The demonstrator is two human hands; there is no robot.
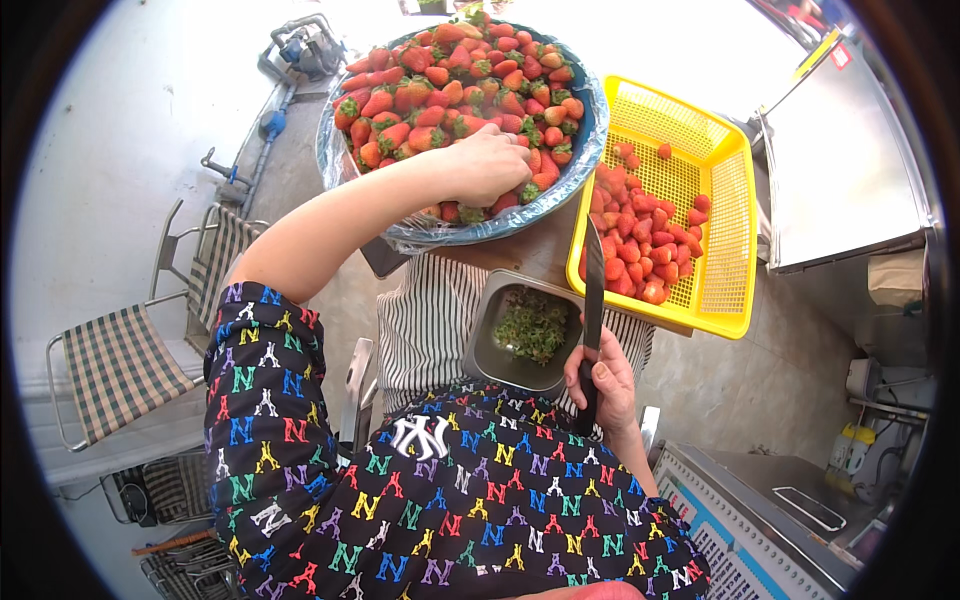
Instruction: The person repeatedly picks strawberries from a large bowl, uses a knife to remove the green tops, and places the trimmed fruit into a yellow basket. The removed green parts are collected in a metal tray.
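My left hand [491, 166] reaches over the near part of a large blue basin [592, 161] lined with clear plastic. Heaped inside are strawberries [420, 94] with green leaves on. Its fingertips are down among the fruit, so whether they grip a berry is hidden. In my right hand [611, 382] is a knife [594, 292], held by its dark handle with the blade pointing away from me. A square metal pan [480, 330] on my lap holds cut strawberry tops [531, 326]. To its right, strawberries without leaves [637, 240] lie in a yellow plastic basket [724, 300].
Basin and basket rest on a brown table [540, 251]. A checked folding chair [124, 367] stands at left, near pipes and a pump [304, 52] by the wall. Metal cabinets [847, 172] line the right side. A striped cloth [431, 322] covers my legs.
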